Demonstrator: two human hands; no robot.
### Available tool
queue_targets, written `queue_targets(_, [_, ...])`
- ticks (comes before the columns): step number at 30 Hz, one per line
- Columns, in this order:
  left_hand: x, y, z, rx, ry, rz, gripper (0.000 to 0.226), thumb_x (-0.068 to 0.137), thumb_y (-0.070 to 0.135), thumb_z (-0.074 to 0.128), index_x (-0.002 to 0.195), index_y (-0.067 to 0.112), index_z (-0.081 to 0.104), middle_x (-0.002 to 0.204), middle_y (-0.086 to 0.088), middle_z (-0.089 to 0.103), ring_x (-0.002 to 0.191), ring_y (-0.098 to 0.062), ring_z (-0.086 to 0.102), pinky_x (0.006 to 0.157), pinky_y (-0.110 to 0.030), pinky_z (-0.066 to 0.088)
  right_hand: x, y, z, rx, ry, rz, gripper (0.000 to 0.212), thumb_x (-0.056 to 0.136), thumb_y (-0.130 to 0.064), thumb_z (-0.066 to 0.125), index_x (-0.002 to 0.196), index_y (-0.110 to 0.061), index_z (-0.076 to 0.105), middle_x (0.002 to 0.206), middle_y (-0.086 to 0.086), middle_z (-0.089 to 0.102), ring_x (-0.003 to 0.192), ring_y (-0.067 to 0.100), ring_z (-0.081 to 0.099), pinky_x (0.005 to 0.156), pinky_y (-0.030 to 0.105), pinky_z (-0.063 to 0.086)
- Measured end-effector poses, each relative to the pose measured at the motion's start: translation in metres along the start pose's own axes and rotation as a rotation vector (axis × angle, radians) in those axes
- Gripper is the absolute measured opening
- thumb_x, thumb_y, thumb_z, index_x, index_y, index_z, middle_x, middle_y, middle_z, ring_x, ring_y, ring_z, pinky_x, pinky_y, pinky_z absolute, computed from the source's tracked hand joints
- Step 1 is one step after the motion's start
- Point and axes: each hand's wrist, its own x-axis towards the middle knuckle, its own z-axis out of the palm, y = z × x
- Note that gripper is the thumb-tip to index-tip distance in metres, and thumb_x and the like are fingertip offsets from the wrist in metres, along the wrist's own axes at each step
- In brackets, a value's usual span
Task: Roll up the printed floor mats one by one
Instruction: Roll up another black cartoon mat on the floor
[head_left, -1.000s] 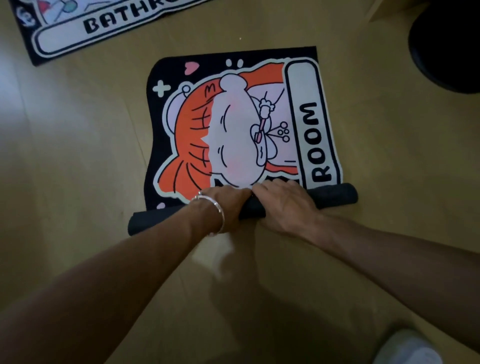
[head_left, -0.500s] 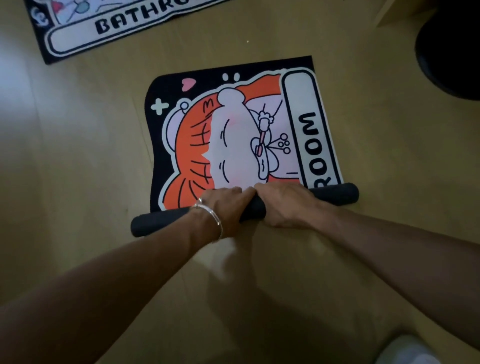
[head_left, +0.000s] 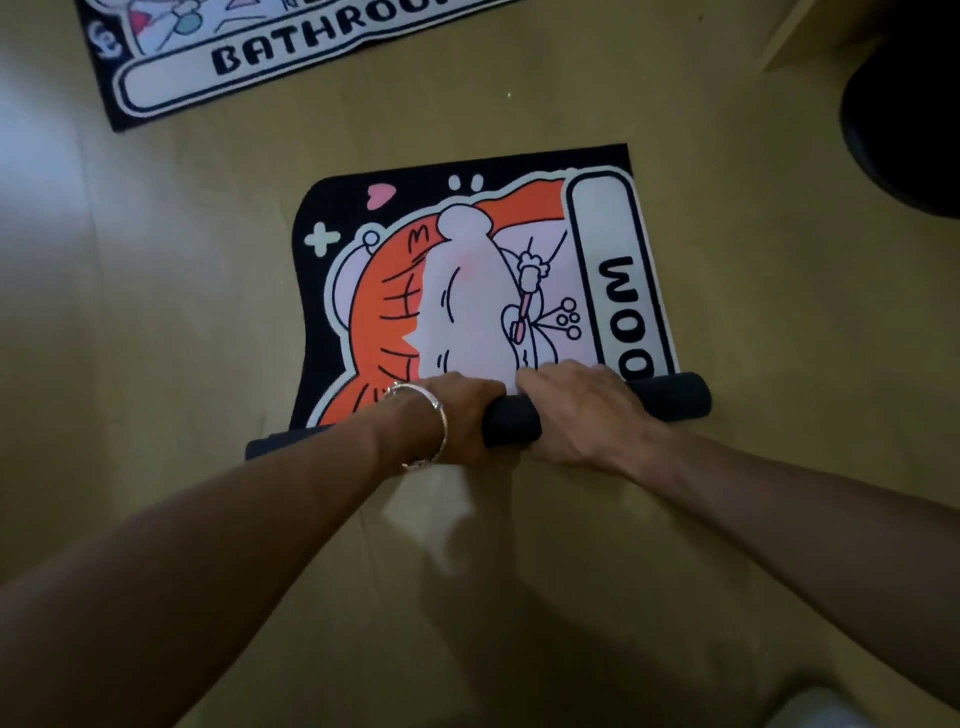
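The left hand (head_left: 462, 415) and right hand (head_left: 576, 410) sit side by side at the middle of the roll (head_left: 511, 427), with fingers curled over its top, clamped on it. A bracelet (head_left: 440, 422) circles the left wrist. The roll forms the near end of the orange-print mat (head_left: 467, 291), whose flat part extends beyond the roll on the wooden floor (head_left: 182, 312). A second mat (head_left: 291, 57), lettered BATHROOM, lies flat well beyond the roll, toward the left.
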Motion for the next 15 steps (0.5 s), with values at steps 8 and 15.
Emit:
queue_targets(8, [-0.002, 0.006, 0.003, 0.165, 0.083, -0.012, 0.04, 0.086, 0.037, 0.059, 0.121, 0.024, 0.044, 0.107, -0.003, 0.063, 0.091, -0.025, 0.062, 0.068, -0.03, 0.043, 0.0, 0.0, -0.008, 0.073, -0.067, 0.006, 0.037, 0.077, -0.03, 0.067, 0.106, -0.025, 0.045, 0.094, -0.004, 0.051, 0.084, 0.015, 0.051, 0.072, 0.032, 0.043])
queue_targets(15, [-0.005, 0.008, 0.007, 0.237, 0.175, 0.001, 0.045, 0.086, 0.037, 0.057, 0.124, 0.021, 0.038, 0.11, -0.004, 0.057, 0.097, -0.027, 0.06, 0.066, -0.032, 0.039, 0.004, 0.001, -0.012, 0.157, -0.141, 0.03, 0.039, 0.075, -0.029, 0.068, 0.108, -0.028, 0.047, 0.09, -0.005, 0.057, 0.077, 0.013, 0.054, 0.069, 0.031, 0.046])
